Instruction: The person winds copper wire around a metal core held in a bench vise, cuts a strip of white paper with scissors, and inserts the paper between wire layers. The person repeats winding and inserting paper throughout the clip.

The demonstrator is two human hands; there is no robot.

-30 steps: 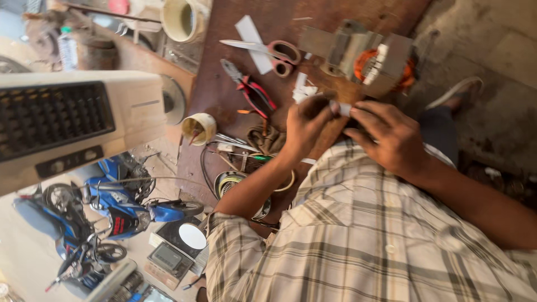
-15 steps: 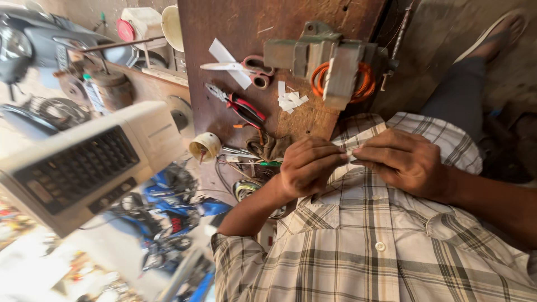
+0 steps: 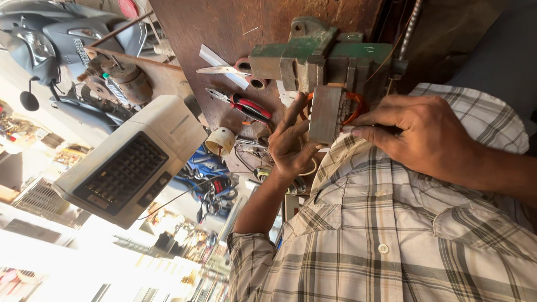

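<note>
Against the plaid shirt, a steel core with orange winding is pinched at its edges by the left hand and right hand. Just beyond, it is clamped in a green vise; pliers and scissors crowd the brown bench leftward.
</note>
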